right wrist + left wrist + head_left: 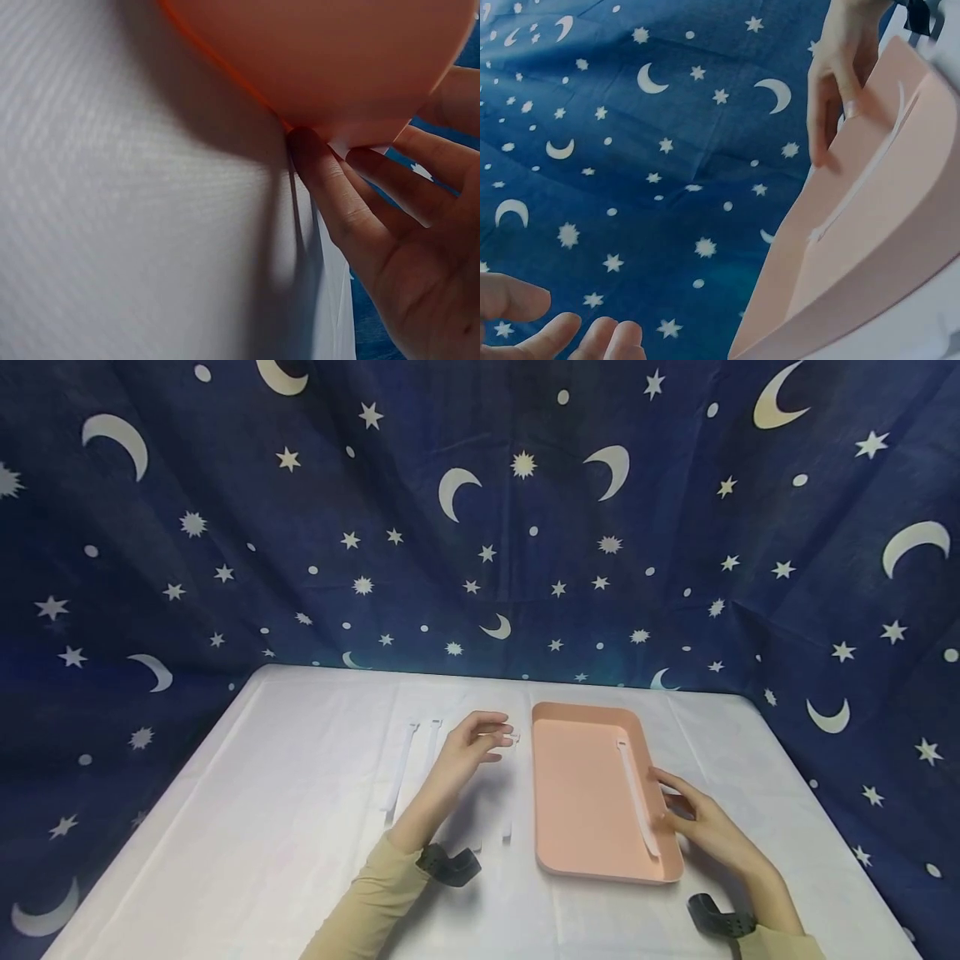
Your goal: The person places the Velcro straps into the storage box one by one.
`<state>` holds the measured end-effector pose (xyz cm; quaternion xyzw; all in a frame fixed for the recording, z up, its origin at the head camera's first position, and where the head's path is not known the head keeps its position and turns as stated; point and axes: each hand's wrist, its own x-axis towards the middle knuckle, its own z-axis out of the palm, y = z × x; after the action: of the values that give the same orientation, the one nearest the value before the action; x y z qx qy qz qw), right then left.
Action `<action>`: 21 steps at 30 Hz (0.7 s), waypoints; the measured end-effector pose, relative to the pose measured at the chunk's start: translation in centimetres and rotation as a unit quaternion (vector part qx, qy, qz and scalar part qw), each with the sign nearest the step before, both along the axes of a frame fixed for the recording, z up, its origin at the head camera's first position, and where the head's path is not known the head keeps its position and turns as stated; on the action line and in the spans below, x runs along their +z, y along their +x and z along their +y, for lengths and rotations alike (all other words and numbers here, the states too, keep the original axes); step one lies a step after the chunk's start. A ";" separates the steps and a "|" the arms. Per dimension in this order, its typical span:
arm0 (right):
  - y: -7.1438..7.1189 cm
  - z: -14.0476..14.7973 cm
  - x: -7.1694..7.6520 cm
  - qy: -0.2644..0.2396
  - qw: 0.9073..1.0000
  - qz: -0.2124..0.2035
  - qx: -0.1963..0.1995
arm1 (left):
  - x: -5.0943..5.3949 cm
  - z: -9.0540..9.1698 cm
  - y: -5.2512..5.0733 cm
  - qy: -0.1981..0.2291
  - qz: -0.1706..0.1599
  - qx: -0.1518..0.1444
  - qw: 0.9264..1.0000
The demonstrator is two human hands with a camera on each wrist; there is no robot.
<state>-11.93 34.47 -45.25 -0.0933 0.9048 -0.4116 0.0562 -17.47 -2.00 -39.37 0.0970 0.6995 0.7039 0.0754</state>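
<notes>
My left hand (467, 752) hovers above the table left of the tray, fingers loosely bent and holding nothing. Its fingertips (626, 334) show low in the left wrist view. Around it lie several long white plastic strips (402, 766) with small heads, partly hidden by hand and forearm. Their exact kind cannot be told. My right hand (697, 818) touches the right side of a shallow pink tray (577, 793) with relaxed fingers. In the right wrist view, fingertips (307, 142) meet the tray's outer wall (322, 75). One white strip (637, 797) lies lengthwise inside the tray, near its right wall.
A white cloth covers the table (247, 810). Behind it hangs a dark blue curtain (420, 485) with moons and stars. Black wrist mounts (450, 864) sit on both forearms.
</notes>
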 end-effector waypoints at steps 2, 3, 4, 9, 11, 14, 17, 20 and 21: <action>0.0 -0.1 0.0 -0.007 1.000 -0.004 0.000 | 0.1 -0.7 -0.1 -0.008 0.001 0.005 1.000; 0.0 -0.1 -0.1 -0.010 1.000 -0.004 0.000 | 0.1 -1.1 -0.2 -0.015 0.003 0.009 1.000; 0.0 -0.1 -0.1 -0.011 1.000 -0.005 0.000 | 0.1 -1.5 -0.3 -0.022 0.004 0.013 1.000; 0.0 0.0 -0.1 -0.014 1.000 -0.007 -0.002 | 0.6 -3.5 -0.9 -0.049 0.013 0.033 0.998; 0.0 0.0 -0.1 -0.016 1.000 -0.007 0.000 | 0.9 -4.3 -1.1 -0.052 0.013 0.042 0.998; -0.1 0.0 -0.1 -0.020 1.000 -0.006 0.002 | 1.2 -5.4 -1.4 -0.065 0.018 0.062 0.996; 0.0 0.0 -0.1 -0.018 1.000 -0.005 0.002 | 1.4 -6.4 -1.6 -0.083 0.028 0.085 0.992; 0.0 -0.1 0.0 -0.014 1.000 -0.003 0.002 | 1.6 -7.2 -1.8 -0.106 0.040 0.107 0.988; 0.0 -0.1 0.0 -0.013 1.000 -0.002 0.003 | 1.6 -7.4 -1.8 -0.110 0.043 0.113 0.987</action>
<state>-11.97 34.39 -45.30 -0.0958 0.8989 -0.4237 0.0575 -19.30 -9.39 -37.74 0.0386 0.7819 0.6217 -0.0246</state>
